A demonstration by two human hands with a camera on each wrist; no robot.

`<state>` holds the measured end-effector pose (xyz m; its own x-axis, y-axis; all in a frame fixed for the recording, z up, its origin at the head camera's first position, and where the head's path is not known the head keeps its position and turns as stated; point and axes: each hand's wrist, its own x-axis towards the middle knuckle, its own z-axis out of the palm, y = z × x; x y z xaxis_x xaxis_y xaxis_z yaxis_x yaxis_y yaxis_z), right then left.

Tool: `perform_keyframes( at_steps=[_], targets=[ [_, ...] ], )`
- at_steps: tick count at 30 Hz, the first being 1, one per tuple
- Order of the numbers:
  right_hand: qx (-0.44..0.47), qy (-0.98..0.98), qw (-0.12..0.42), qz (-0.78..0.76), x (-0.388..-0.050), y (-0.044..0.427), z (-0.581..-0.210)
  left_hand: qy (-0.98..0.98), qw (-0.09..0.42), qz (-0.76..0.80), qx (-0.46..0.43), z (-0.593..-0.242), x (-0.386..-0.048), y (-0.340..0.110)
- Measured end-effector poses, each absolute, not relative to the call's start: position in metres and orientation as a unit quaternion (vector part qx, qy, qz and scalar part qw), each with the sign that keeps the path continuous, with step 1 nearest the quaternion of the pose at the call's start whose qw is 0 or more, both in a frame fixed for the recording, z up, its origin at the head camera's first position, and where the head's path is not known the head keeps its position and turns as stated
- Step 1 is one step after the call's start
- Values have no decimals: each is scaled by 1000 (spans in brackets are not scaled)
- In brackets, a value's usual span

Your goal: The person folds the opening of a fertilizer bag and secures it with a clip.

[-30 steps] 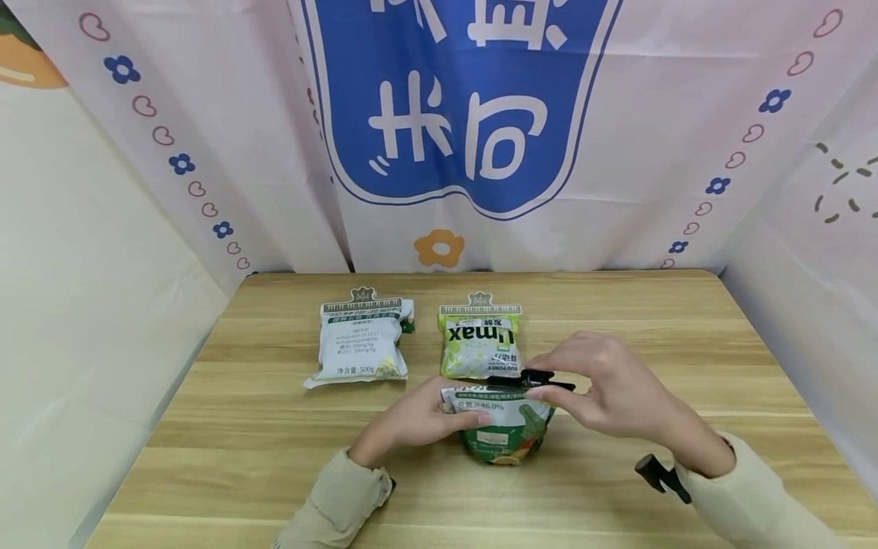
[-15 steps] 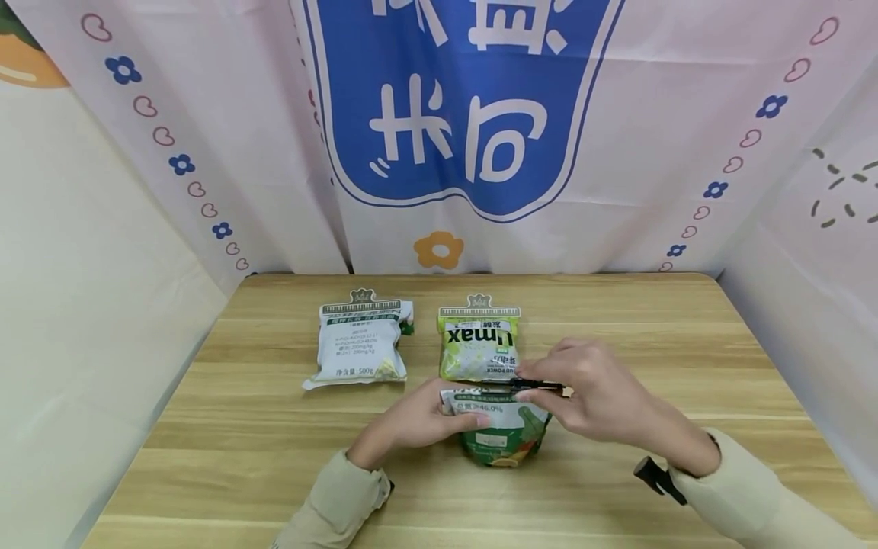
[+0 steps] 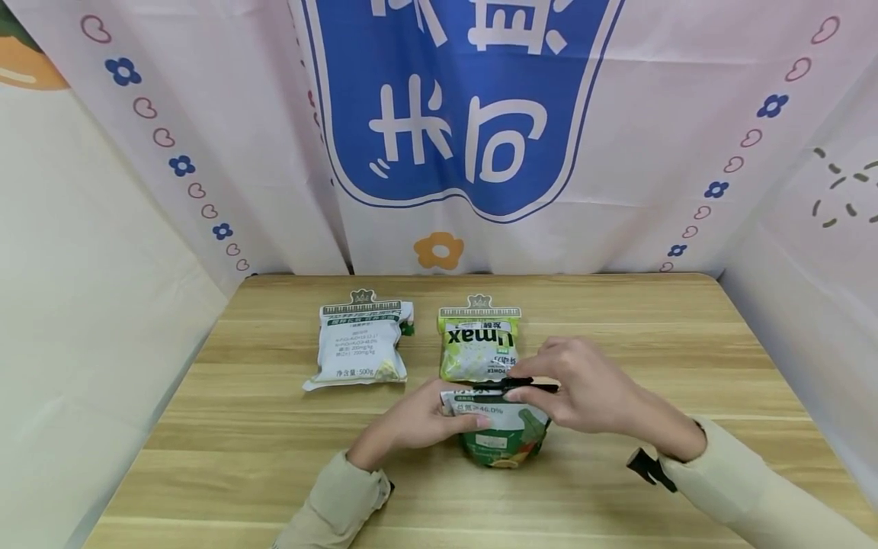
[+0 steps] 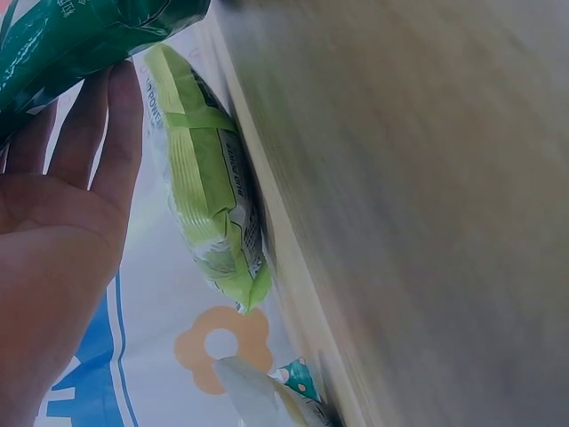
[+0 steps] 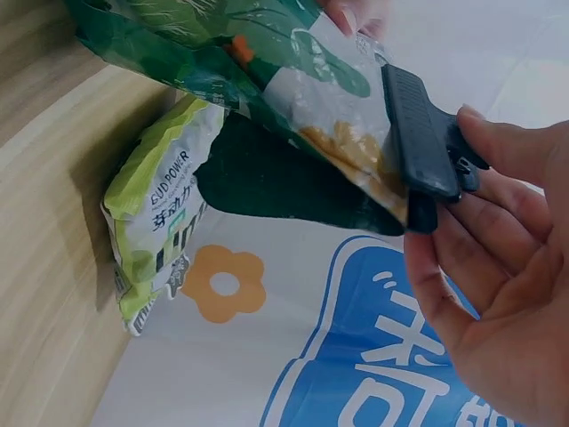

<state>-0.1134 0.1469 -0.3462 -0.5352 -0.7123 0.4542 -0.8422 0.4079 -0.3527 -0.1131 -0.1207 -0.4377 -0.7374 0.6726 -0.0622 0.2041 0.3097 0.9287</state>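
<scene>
A green and white printed bag [image 3: 504, 441] stands upright at the front middle of the table in the head view. My left hand [image 3: 411, 419] holds its top left corner, thumb in front and fingers behind. At the bag's top edge is a black clip [image 5: 422, 133], its long jaws lying along the edge in the right wrist view. My right hand [image 3: 583, 385] pinches the clip's handles between thumb and fingers. In the left wrist view, straight fingers [image 4: 84, 142] lie against the bag's back.
Behind the held bag lies a lime-green bag [image 3: 480, 351] with a ruler-patterned clip [image 3: 480, 311] on its top. A white bag [image 3: 360, 347] with a similar clip lies to its left. A printed cloth [image 3: 652, 152] hangs at the wooden table's [image 3: 274, 457] far edge.
My right hand has moved left with the black clip, bringing it further along the bag's top edge. My left hand and the held bag have hardly moved.
</scene>
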Motion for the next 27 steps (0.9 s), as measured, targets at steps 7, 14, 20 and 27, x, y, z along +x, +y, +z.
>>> perform_keyframes(
  at_steps=[7, 14, 20, 27],
  targets=[
    [453, -838, 81, 294, -112, 143, -350, 777, 224, 514, 286, -437, -113, -120],
    [442, -840, 81, 302, -109, 140, -358, 778, 216, 512, 293, -437, -114, -120],
    [430, -842, 89, 312, -107, 140, -362, 778, 208, 511, 301, -437, -113, -120],
    [425, -842, 99, 318, -106, 140, -368, 783, 204, 505, 300, -437, -113, -119]
  ],
)
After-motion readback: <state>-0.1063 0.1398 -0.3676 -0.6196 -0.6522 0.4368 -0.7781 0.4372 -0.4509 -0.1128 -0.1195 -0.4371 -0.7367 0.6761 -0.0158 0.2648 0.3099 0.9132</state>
